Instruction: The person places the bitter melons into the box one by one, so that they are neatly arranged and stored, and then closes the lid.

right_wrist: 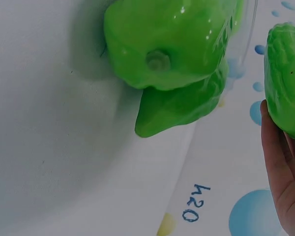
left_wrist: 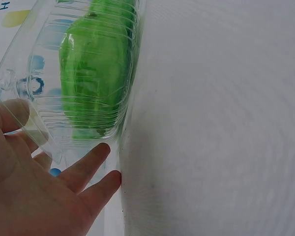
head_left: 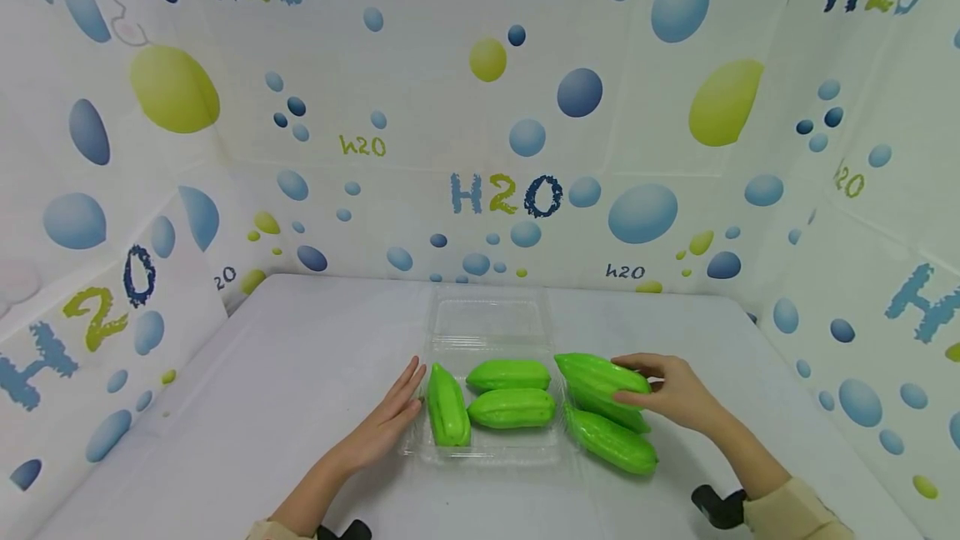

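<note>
Green gourd [head_left: 596, 373], probably light, stiff, slippery, best taken mid-body, is being gripped by half-curled right hand [head_left: 675, 390] inward of worktop's [head_left: 712, 340] right edge, clear tray [head_left: 517, 442] being flanked by straight-fingered left hand [head_left: 381, 425].

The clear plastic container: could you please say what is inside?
The container holds three green gourds: one lengthwise at left, two crosswise. They cover what lies directly beneath them, so that cannot be seen.

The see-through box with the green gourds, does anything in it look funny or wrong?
Nothing looks spilled or broken. Just one small oddity: inside the clear plastic box, the left gourd points away from the person, while the back gourd and front gourd lie sideways.
</note>
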Demonstrator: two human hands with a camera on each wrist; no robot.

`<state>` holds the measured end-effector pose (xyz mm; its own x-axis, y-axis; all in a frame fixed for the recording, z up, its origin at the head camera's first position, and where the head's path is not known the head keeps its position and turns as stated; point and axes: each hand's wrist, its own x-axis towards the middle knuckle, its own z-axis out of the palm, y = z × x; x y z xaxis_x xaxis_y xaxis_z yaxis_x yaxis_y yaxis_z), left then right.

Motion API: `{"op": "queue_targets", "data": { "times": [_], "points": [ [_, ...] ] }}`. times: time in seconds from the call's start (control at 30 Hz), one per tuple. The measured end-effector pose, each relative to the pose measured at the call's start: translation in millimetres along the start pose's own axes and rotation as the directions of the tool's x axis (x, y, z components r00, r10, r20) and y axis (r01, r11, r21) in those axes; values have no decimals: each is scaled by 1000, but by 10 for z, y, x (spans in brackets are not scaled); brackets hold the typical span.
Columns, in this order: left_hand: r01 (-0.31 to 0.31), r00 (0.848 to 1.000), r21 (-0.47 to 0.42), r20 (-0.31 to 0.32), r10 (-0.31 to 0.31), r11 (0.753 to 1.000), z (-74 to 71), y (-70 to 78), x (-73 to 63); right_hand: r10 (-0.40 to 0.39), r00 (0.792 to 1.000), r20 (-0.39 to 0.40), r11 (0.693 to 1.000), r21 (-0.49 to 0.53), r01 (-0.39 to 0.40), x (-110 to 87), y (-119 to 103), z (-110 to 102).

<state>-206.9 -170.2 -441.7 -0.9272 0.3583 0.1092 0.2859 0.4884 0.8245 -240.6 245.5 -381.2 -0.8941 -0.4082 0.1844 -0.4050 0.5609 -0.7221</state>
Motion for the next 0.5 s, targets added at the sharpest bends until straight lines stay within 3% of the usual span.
{"op": "queue_targets", "data": {
  "times": [0.5],
  "points": [
    [-10,1000,-8,-1,10,1000,-5,26,-5,-49,997,67,998,50,46,91,-79,139]
  ]
}}
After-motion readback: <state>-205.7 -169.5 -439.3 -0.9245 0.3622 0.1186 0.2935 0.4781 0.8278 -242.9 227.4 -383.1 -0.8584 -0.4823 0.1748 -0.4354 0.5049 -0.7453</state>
